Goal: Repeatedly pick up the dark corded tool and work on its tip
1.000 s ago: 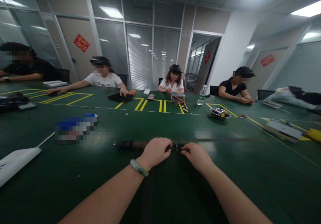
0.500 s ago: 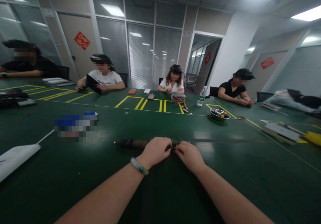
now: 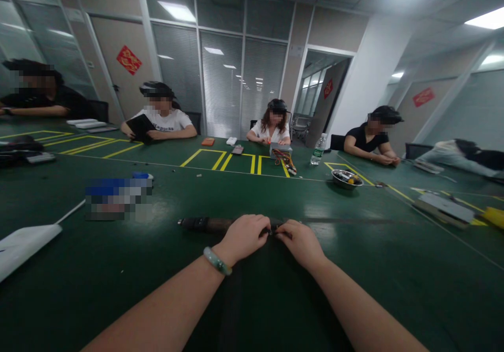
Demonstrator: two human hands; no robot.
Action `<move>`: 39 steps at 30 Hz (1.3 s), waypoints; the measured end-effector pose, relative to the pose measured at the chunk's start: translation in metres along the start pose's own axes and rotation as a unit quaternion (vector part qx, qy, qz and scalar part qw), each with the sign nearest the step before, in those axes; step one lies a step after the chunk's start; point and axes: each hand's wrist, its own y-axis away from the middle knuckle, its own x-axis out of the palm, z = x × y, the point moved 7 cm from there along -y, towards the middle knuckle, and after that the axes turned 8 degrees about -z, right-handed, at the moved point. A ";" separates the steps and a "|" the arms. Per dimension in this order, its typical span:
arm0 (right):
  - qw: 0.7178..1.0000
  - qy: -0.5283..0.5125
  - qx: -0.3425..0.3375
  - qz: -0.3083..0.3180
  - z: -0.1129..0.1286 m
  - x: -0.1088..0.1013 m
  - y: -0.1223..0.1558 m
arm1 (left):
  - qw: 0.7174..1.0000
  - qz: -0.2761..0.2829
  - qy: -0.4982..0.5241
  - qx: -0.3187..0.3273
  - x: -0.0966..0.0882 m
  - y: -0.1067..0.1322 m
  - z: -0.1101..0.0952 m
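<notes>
A long dark tool (image 3: 205,224), shaped like an electric screwdriver, lies sideways on the green table (image 3: 354,268), its tip pointing left. My left hand (image 3: 244,235), with a pale green bangle on its wrist, is curled over the tool's right part. My right hand (image 3: 300,241) pinches at the same spot, fingertips touching those of the left. A thin cable runs from there to the right. What the fingers pinch is too small to make out.
A white flat device (image 3: 27,241) lies at the left edge and a blurred blue-and-white object (image 3: 118,197) behind it. A metal bowl (image 3: 345,178), a water bottle (image 3: 317,149) and a grey panel (image 3: 444,206) sit further off. Several other people sit round the table.
My right hand has slid a little to the left until it meets my left hand. The person in white across the table has lifted a dark flat object.
</notes>
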 end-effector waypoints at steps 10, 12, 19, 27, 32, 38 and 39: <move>0.999 0.009 0.049 0.011 -0.002 0.005 -0.001 | 1.000 0.009 -0.004 0.000 -0.002 -0.001 -0.003; 0.998 0.014 0.051 0.022 -0.001 0.007 -0.001 | 1.000 0.006 -0.003 0.002 -0.001 -0.001 -0.003; 0.999 0.033 0.031 0.020 0.005 0.007 -0.001 | 1.000 0.013 -0.021 0.003 0.000 -0.002 -0.005; 0.998 -0.004 0.055 0.025 0.002 0.006 -0.001 | 1.000 -0.003 -0.021 -0.004 0.000 -0.001 -0.004; 0.997 -0.034 0.060 0.025 0.000 0.007 0.000 | 1.000 -0.004 -0.019 -0.008 -0.001 -0.001 -0.003; 0.996 -0.045 0.068 0.029 0.002 0.004 0.000 | 1.000 0.000 -0.008 -0.007 -0.003 -0.001 -0.003; 0.996 -0.045 0.071 0.029 0.002 0.003 0.000 | 1.000 0.000 -0.010 -0.007 -0.003 -0.001 -0.004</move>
